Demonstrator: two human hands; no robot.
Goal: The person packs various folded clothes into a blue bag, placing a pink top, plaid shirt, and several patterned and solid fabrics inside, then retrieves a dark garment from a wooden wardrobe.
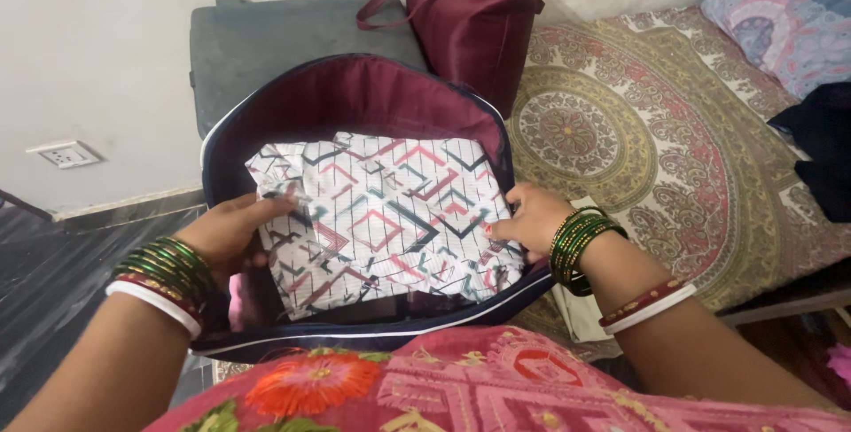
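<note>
A folded white cloth (390, 210) with red, green and black angular lines lies inside an open dark blue bag (355, 95) with a maroon lining. My left hand (232, 237) grips the cloth's left edge, fingers curled over it. At the cloth's right edge my right hand (530, 219) presses down, fingers tucked between cloth and bag wall. Both wrists carry green bangles and red-and-white bangles.
A maroon tote bag (470, 11) stands behind the open bag, beside a grey cushion (275, 42). A patterned bedspread (674, 148) covers the bed at right, with a pillow (789, 15) and a dark garment (824, 148). A wall socket (66, 155) is at left. Pink embroidered cloth (461, 388) fills the foreground.
</note>
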